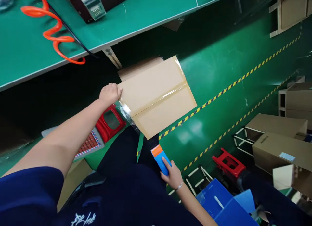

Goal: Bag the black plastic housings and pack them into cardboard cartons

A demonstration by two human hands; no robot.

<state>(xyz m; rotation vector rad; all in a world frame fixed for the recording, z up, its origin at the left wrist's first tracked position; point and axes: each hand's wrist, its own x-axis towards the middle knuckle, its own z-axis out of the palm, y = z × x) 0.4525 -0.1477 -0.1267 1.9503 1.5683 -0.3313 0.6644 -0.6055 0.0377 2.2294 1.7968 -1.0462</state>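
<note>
My left hand (110, 94) is closed on the near-left corner of a brown cardboard box (156, 93), below the green table's edge. Clear tape runs along the box's middle seam and hangs over its ends, loose and shiny at the left side. More cardboard (141, 68) shows behind the box. In my right hand (172, 175) is a blue handheld tool with an orange end (161, 158); its exact kind is hard to make out. It is close to my lap, below the box's lower corner and apart from it.
The green table (29, 57) carries a coiled orange hose (58, 34) and a dark machine (97, 5). Red stools (110, 122) stand on both sides. Yellow-black tape (219, 94) marks the floor. At right are cartons (278, 151), a blue bin (216, 200) and a person's dark-clothed leg (265, 193).
</note>
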